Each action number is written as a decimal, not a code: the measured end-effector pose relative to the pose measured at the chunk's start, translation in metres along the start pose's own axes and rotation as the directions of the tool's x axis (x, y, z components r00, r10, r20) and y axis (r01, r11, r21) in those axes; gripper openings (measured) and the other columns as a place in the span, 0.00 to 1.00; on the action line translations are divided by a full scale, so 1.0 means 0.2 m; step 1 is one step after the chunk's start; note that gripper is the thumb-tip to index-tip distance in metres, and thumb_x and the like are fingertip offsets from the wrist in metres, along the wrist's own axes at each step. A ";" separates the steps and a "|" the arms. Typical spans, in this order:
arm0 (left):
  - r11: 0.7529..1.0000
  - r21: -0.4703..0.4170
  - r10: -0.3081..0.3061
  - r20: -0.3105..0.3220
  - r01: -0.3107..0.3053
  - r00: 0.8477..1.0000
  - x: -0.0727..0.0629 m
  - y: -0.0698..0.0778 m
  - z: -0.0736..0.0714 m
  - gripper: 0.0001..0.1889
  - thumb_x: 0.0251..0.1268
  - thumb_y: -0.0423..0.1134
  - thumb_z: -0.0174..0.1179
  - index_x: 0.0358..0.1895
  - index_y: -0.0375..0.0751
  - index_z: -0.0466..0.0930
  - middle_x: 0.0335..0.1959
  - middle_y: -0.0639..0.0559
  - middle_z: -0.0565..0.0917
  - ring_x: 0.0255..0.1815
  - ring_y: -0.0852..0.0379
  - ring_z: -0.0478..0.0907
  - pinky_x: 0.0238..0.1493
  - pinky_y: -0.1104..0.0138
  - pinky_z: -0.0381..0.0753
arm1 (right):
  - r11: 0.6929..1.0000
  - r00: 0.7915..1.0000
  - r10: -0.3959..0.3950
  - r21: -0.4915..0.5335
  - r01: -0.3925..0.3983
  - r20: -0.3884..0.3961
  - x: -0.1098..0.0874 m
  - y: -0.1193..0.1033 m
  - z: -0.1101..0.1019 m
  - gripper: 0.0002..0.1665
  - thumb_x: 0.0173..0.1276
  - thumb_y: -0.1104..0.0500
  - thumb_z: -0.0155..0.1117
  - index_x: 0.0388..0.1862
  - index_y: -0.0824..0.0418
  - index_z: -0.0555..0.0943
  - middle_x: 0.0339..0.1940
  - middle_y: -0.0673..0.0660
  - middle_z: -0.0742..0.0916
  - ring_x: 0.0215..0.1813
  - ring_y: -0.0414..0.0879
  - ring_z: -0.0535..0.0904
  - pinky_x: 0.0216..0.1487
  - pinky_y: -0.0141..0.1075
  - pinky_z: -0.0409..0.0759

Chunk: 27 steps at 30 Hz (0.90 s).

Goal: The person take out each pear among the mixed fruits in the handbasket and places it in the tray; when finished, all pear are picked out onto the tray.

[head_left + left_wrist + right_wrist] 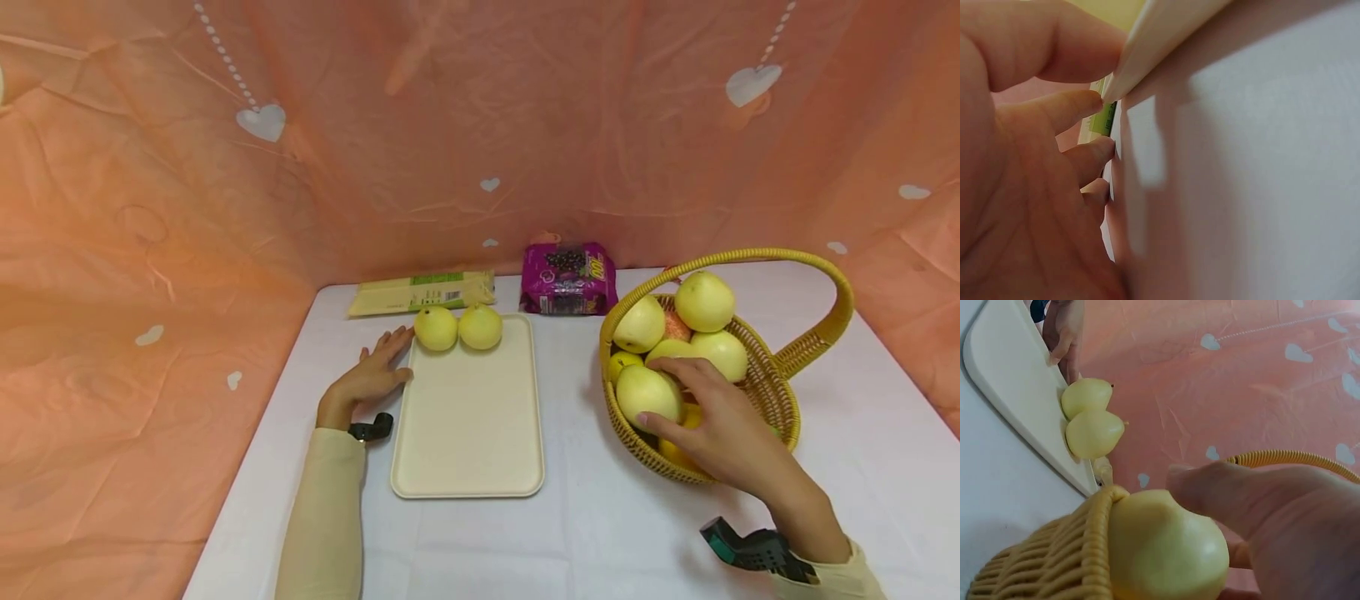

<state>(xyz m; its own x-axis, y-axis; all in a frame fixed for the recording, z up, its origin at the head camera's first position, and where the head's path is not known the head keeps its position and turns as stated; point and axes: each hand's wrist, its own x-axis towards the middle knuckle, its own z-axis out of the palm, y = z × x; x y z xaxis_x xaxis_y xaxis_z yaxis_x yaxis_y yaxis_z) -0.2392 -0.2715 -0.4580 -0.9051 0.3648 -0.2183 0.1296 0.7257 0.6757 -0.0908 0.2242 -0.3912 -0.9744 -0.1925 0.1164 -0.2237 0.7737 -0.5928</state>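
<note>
My right hand [723,421] reaches into the wicker basket [783,392] and grips a pale yellow pear [648,396] near its left rim, thumb on one side and fingers on the other. In the right wrist view that pear [1163,550] sits just inside the woven wall. My left hand [371,372] lies at the left edge of the cream tray [472,433], its fingers extended and the thumb touching the rim. Two more pears, one left [436,328] and one right [481,326], stand side by side at the tray's far end.
More pears [705,302], a red fruit [677,327] and yellow fruit fill the basket, whose tall handle [750,254] arches over it. Behind the tray lie a flat beige packet [423,293] and a purple package [568,279]. An orange curtain [480,125] hangs behind the white table.
</note>
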 end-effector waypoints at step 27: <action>1.000 -0.002 0.007 -0.002 -0.007 1.000 0.00 0.00 0.00 0.44 0.76 0.37 0.56 0.91 0.40 0.48 0.92 0.34 0.43 0.93 0.31 0.29 0.84 0.30 0.19 | 0.974 0.952 -0.225 -0.038 0.222 -0.208 -0.01 -0.08 -0.05 0.48 0.51 0.55 0.93 0.72 0.50 0.82 0.66 0.51 0.88 0.60 0.48 0.85 0.59 0.13 0.73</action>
<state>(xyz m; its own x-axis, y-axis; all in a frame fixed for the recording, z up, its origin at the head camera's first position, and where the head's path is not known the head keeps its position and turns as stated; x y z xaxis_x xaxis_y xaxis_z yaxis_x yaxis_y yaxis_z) -0.2384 -0.2719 -0.4580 -0.9050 0.3689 -0.2119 0.1352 0.7217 0.6789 -0.0854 0.2191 -0.3745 -0.8820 -0.2320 0.4103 -0.4355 0.7339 -0.5213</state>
